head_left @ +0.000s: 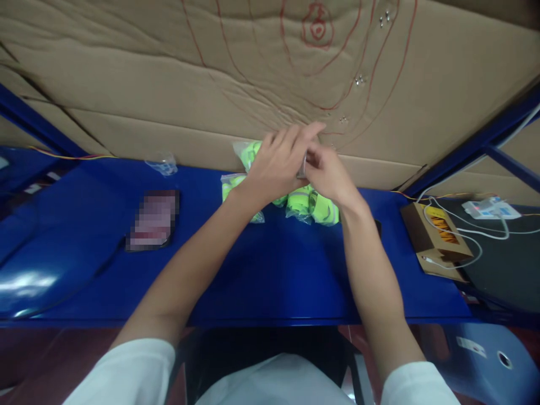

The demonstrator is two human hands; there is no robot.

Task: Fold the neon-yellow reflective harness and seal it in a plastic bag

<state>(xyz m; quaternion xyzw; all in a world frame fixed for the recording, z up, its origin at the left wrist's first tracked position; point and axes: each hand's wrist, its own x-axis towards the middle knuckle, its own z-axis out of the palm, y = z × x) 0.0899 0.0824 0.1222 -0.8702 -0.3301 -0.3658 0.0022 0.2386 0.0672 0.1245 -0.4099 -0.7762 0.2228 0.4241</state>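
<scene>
Both hands meet in front of the cardboard wall, above the back of the blue table. My left hand [280,160] has its back to the camera, with the fingers lying over the top. My right hand [329,169] is curled beside it, thumb and fingers drawn together. A small greyish, shiny thing [302,167] shows between the two hands; most of it is hidden. Below and behind the hands lie several bright yellow-green rolled items in clear plastic bags [324,209], partly covered by my left hand and wrist.
A phone [154,219] with a cable lies at the left on the blue table [270,281]. Near the wall is a crumpled clear bag [163,165]. An open cardboard box [436,230], white cables and a white power strip [491,208] are at the right. A blue-grey stool [485,360] stands below.
</scene>
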